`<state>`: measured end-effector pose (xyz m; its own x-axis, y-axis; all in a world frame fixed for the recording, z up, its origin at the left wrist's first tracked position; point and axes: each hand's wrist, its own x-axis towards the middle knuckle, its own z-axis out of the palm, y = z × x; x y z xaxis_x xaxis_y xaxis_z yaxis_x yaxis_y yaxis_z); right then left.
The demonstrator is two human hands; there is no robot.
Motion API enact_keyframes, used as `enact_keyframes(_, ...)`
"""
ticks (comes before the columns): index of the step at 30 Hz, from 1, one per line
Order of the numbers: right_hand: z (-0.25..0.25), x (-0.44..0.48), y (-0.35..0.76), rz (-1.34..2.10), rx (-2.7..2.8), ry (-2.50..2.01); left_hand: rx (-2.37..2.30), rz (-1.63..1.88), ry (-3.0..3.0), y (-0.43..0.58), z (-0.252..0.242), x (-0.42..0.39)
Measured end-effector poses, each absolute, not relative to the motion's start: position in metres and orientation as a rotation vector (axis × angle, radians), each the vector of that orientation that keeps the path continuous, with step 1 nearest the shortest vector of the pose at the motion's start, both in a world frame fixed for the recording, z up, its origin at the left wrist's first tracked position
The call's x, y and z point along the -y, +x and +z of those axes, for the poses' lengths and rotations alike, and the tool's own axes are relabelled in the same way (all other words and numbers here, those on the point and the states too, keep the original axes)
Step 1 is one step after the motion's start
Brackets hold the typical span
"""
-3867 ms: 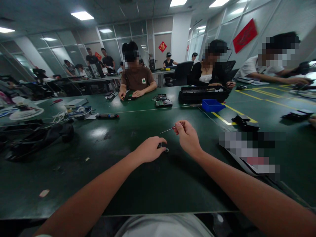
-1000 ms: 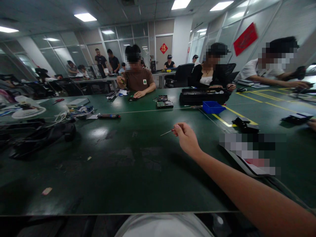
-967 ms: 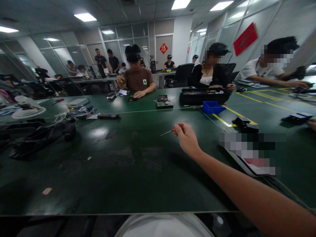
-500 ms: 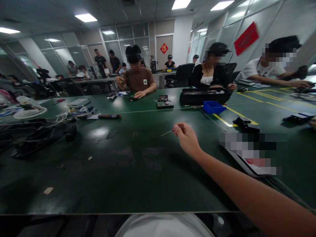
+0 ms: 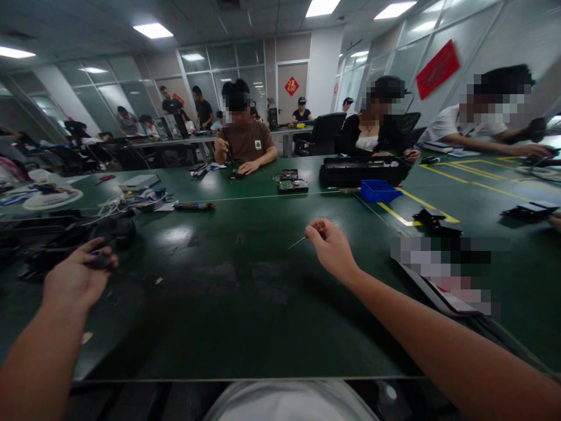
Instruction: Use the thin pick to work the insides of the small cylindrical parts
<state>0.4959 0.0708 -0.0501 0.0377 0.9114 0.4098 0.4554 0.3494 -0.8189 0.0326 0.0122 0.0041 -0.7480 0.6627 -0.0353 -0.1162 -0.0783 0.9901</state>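
My right hand [image 5: 332, 248] is raised above the middle of the table with its fingers wrapped round a screwdriver [image 5: 297, 242]. Its thin metal shaft points left and slightly down, and the fist covers most of the handle. On the left, my left hand [image 5: 78, 275] is above the table, fingers curled about a small dark rounded object [image 5: 100, 259] whose kind I cannot make out. Just beyond that hand lies a bulky black plastic item [image 5: 118, 231], partly hidden by the fingers.
Opposite, a person in a brown shirt [image 5: 252, 143] works on a small board. Opened hard drives [image 5: 293, 185], a black case [image 5: 363, 171], a blue bin [image 5: 380, 190] and a dark pen-like tool [image 5: 194, 206] lie on the green table [image 5: 245, 333]. Black parts [image 5: 437, 223] lie right.
My left hand has come into view from the lower left with a small dark object in it. My right hand stays nearly in place; the screwdriver tip has dipped slightly.
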Motion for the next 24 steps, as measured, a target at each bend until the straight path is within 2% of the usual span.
enact_keyframes(7,-0.047,-0.068,0.495,0.528,1.666,-1.300,-1.308,1.450,0.745,0.145,-0.003,-0.040)
enact_keyframes(11,-0.042,-0.063,0.494,0.480,1.781,-1.250,-1.110,1.323,0.761,0.214,-0.010,-0.049)
enact_keyframes(16,-0.029,-0.036,0.493,0.469,2.124,-0.965,-1.004,1.247,0.995,0.292,-0.027,-0.057)
enact_keyframes(24,0.013,0.005,0.483,0.380,2.115,-0.665,-0.894,0.994,1.512,0.332,-0.056,-0.046)
